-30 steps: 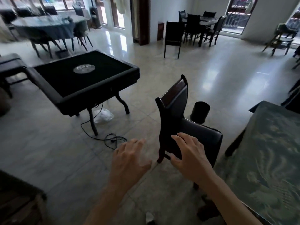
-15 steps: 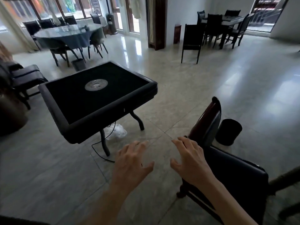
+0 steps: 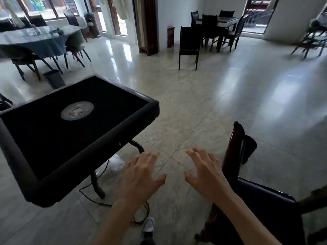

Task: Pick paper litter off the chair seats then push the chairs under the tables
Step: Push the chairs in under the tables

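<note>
Both hands, left hand (image 3: 139, 175) and right hand (image 3: 205, 175), hovered spread, each grip released, grasping nothing. Just right of them stood the dark wooden chair with black padded seat (image 3: 265, 206); seizing it likely came next

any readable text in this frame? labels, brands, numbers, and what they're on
None can be read.
Round silver disc at the centre of the black square table: coloured marks on it, too small and blurred to read.
Dark chair beside the right hand: no label visible.
Grey bin by the round table: no visible text.
White plastic bag on the floor: no print visible.
Left hand holds nothing.
</note>
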The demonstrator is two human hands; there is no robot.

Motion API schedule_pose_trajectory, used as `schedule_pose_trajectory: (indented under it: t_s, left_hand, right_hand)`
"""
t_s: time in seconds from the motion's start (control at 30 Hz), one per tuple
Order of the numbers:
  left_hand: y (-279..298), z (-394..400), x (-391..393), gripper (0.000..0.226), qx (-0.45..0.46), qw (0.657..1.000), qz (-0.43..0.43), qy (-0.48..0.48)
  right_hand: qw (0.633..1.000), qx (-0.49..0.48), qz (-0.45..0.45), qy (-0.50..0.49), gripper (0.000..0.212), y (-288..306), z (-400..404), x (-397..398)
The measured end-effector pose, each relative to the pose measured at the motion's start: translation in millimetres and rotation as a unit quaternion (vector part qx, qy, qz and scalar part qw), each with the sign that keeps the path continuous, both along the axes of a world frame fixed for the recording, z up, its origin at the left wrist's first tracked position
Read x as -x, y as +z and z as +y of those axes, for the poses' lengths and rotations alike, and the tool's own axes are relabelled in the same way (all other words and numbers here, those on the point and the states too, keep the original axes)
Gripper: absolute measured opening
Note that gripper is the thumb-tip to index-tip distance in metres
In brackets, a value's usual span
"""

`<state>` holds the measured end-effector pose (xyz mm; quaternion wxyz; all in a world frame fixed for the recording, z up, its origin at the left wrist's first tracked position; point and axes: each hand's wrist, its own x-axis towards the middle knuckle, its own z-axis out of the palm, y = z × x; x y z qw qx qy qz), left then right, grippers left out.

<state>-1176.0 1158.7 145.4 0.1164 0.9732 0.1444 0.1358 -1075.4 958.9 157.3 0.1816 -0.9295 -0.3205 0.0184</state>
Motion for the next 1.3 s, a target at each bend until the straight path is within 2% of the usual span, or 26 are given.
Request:
schedule_pose_trajectory:
  t_s: [0.3, 0.57, 0.9, 1.0, 1.17, 1.3]
  left_hand:
    - [-7, 104, -143, 0.075, 0.017, 0.993, 0.026, -0.117]
    - [-3, 111, -243, 0.075, 0.02, 0.973, 0.032, -0.227]
    - [-20, 58, -370, 0.076, -0.013, 0.931, 0.036, -0.362]
    - [-26, 30, -414, 0.079, -0.031, 0.912, 0.053, -0.405]
    - [-31, -27, -471, 0.08, -0.055, 0.873, 0.066, -0.48]
    - [-30, -90, -498, 0.078, -0.068, 0.821, 0.057, -0.563]
  right_hand:
    - [0.993, -0.001, 0.016, -0.12, 0.064, -2, 85, -90]
    - [0.971, -0.01, 0.016, -0.24, 0.068, 4, 93, -142]
    - [0.929, 0.001, 0.019, -0.37, 0.066, -15, 43, -209]
    - [0.91, -0.009, 0.044, -0.413, 0.067, -25, 22, -236]
    - [0.872, -0.036, 0.051, -0.485, 0.066, -38, -17, -260]
    - [0.828, -0.027, 0.035, -0.559, 0.064, -38, -58, -256]
